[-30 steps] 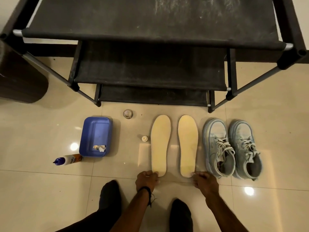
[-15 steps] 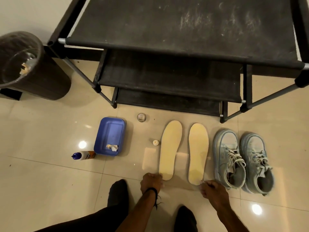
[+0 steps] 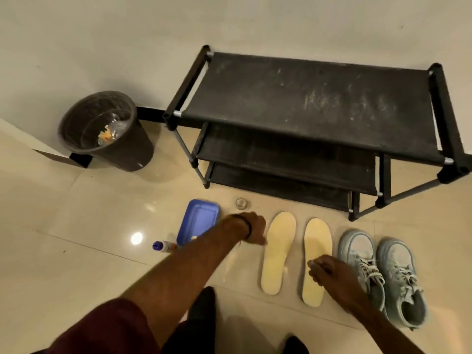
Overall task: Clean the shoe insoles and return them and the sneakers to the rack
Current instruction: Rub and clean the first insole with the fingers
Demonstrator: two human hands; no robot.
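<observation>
Two pale yellow insoles lie side by side on the tiled floor, the left insole (image 3: 278, 251) and the right insole (image 3: 316, 238). A pair of light blue sneakers (image 3: 362, 254) (image 3: 401, 274) stands just right of them. The black three-shelf rack (image 3: 306, 103) is behind, with nothing on its shelves. My left hand (image 3: 252, 228) reaches down beside the left insole's upper left edge; its fingers point down and hide whatever is under them. My right hand (image 3: 329, 272) hovers over the right insole's lower half with its fingers curled and a pale speck at the fingertips.
A blue tray (image 3: 201, 215) lies left of my left hand, with a blue-capped bottle (image 3: 163, 246) on its side in front of it. A small clear jar (image 3: 240, 203) stands near the rack's foot. A dark bin (image 3: 102, 129) sits by the wall at the left.
My view rose and swung left. My left hand moved from the left insole's heel up to the spot beside its toe half. My right hand shifted up over the right insole.
</observation>
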